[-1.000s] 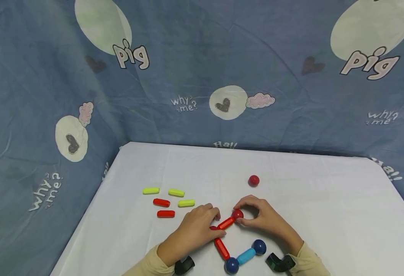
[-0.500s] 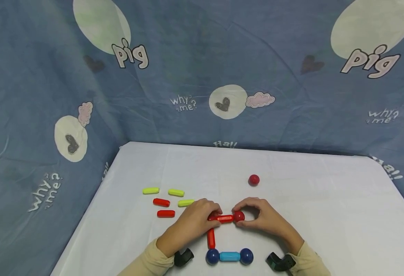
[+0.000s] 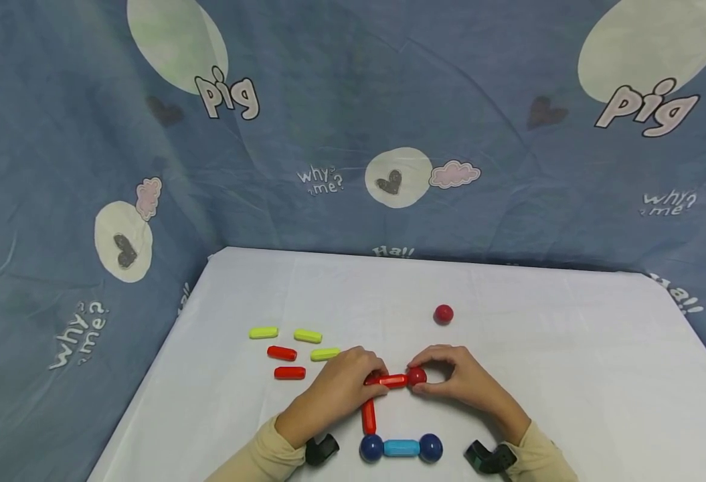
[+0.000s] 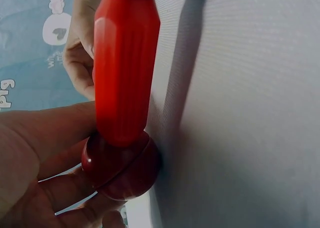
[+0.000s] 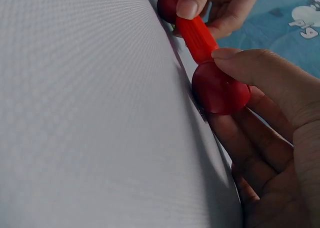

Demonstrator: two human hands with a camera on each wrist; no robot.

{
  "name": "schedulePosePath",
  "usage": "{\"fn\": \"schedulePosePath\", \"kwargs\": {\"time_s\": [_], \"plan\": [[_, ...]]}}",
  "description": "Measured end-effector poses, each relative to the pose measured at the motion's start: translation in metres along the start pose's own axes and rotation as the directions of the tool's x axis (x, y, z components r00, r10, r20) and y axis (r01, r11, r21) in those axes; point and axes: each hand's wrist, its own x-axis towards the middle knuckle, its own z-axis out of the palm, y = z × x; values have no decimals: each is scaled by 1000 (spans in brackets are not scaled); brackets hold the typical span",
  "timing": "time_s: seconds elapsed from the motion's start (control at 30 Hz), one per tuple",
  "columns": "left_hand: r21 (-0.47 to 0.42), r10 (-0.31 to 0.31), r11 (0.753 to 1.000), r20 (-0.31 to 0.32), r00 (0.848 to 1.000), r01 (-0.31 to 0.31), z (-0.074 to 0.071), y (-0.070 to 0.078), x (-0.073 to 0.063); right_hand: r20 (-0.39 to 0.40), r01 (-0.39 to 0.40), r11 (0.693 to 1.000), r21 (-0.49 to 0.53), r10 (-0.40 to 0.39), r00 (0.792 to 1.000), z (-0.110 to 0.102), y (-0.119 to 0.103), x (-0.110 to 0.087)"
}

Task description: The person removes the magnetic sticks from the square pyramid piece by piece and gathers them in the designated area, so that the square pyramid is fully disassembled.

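Observation:
Several magnetic-looking rods and balls are joined into an open-sided square. My left hand grips its upper-left red ball, mostly covered in the head view, with the thumb by the upper red rod. At that rod's other end, my right hand pinches a second red ball between thumb and fingers. Another red rod runs down from the left ball to a dark blue ball. From there a light blue rod leads to another dark blue ball.
Loose yellow rods and red rods lie left of the hands; one yellow rod is close to the left hand. A single red ball rests farther back on the white table. Blue printed cloth hangs behind.
The joined shape has swung round: its blue end moved left, and the upper red rod turned nearly level. Both hands kept hold of their red balls. Over the last half second little differs.

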Motion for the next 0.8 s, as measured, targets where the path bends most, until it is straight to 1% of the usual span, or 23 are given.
{"fn": "schedulePosePath", "kwargs": {"time_s": [0.2, 0.3, 0.4, 0.47, 0.57, 0.63, 0.67, 0.7, 0.73, 0.8], "plan": [[2, 12, 1000, -7, 1000, -12, -1, 0, 0, -15, 4, 1000, 1, -4, 1000, 0, -1, 1], [0, 18, 1000, 0, 1000, -18, 0, -1, -1, -29, -5, 1000, -22, 5, 1000, -1, -1, 2], [-5, 18, 1000, 6, 1000, -18, -1, -2, -2, -68, -30, 999, -30, 28, 997, -5, 0, 1], [-11, 18, 1000, 8, 1000, -18, -1, -2, -3, -111, -36, 999, -33, 32, 993, -10, 1, -1], [-30, 6, 1000, 12, 1000, -6, -2, -3, -3, -183, -9, 1000, -14, 6, 983, -21, 3, -4], [-37, 9, 999, 17, 1000, -8, -2, -3, -3, -263, 5, 1000, -4, -6, 965, -30, 6, -6], [-41, 8, 999, 20, 1000, -7, -2, -3, -3, -313, -4, 1000, -5, 2, 950, -34, 7, -8], [-43, 8, 999, 21, 1000, -7, -2, -3, -3, -365, -23, 1000, -5, 19, 931, -38, 9, -9], [-45, 9, 999, 22, 1000, -8, -2, -3, -2, -418, -57, 998, -12, 47, 907, -42, 10, -10], [-45, 10, 999, 21, 1000, -9, -2, -3, -2, -503, -160, 987, -31, 123, 856, -49, 12, -13]]}}
